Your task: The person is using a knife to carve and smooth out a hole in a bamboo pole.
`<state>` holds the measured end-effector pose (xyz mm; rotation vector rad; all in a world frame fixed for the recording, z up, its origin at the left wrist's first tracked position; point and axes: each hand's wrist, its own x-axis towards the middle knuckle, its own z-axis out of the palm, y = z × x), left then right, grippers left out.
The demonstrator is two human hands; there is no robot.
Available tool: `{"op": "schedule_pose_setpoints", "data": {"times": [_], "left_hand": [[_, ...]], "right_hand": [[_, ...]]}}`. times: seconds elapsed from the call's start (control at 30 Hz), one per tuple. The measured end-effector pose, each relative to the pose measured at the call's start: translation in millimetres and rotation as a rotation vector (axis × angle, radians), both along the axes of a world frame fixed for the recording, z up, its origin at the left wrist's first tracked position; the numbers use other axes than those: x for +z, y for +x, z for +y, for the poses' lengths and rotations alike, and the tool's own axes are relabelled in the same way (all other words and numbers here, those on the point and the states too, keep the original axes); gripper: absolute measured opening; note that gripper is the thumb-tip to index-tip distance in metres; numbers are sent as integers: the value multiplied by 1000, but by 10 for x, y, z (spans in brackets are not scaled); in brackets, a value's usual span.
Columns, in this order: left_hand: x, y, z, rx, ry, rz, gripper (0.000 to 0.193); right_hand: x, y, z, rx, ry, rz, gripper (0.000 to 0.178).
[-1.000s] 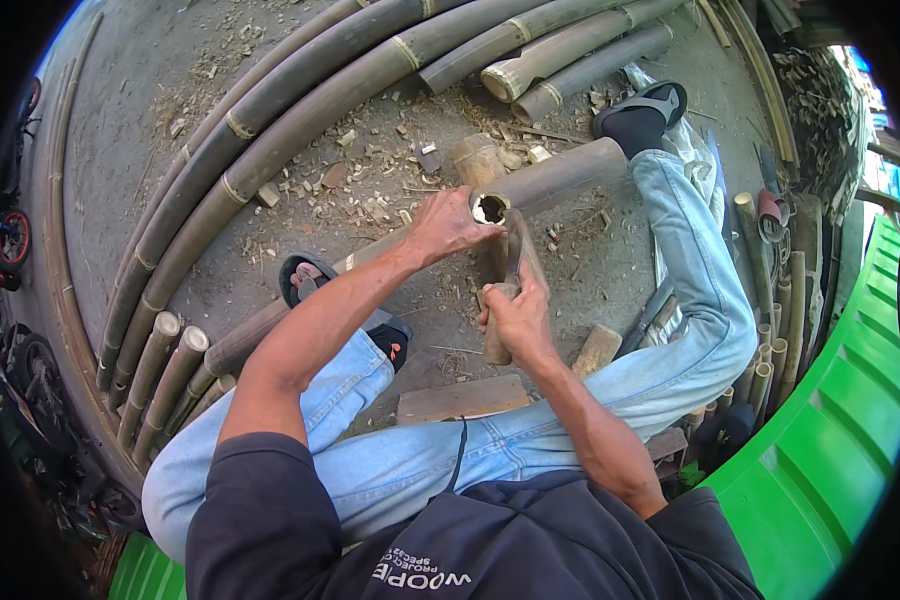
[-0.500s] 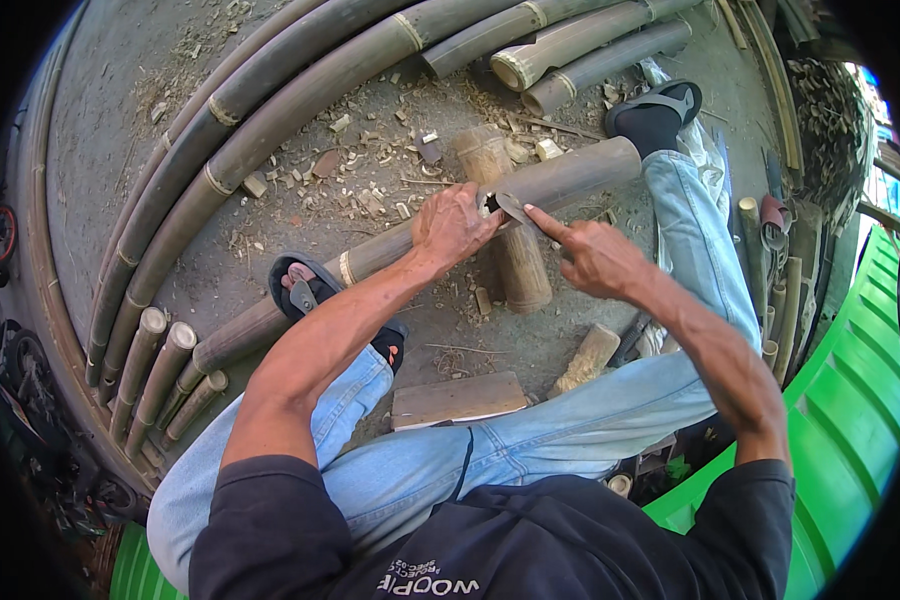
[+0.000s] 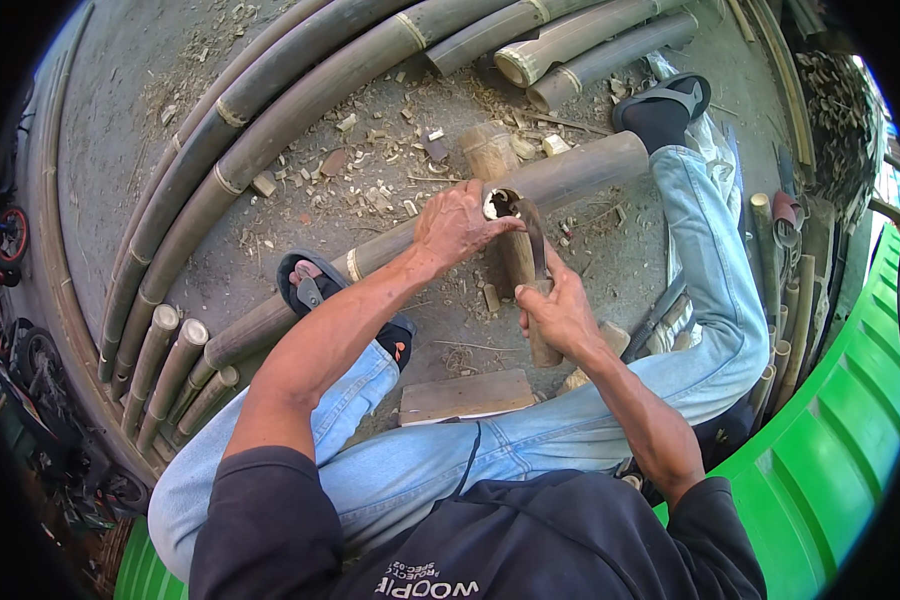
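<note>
Brown bamboo stubs (image 3: 173,380), yeah, spotted those way left of the left hand (image 3: 458,228). Had that hand clamped on a dark bamboo pole (image 3: 582,176), with a jagged opening right by the thumb. Had the right hand (image 3: 560,315) wrapped around the wooden handle of a curved knife (image 3: 534,232), blade-end just above that hand. Also saw green ridged sheeting (image 3: 832,405) well right of it.
</note>
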<state>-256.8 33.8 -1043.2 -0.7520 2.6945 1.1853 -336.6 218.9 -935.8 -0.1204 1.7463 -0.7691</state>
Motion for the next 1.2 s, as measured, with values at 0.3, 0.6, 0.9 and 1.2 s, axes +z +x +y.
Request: {"op": "schedule_pose_setpoints", "data": {"times": [0.3,0.6,0.9,1.2], "left_hand": [[-20,14,29,127,26,-47,66],[-25,623,-226,-127,-177,17,85],[62,732,-308,-94,28,-353,77],[60,747,-276,-91,-28,-324,75]], "right_hand": [[32,-956,-377,956,-63,330,88],[136,-1058,-166,997,-82,373,93],[-71,-704,186,1247,-32,649,89],[-249,-420,257,1000,-138,531,94]]}}
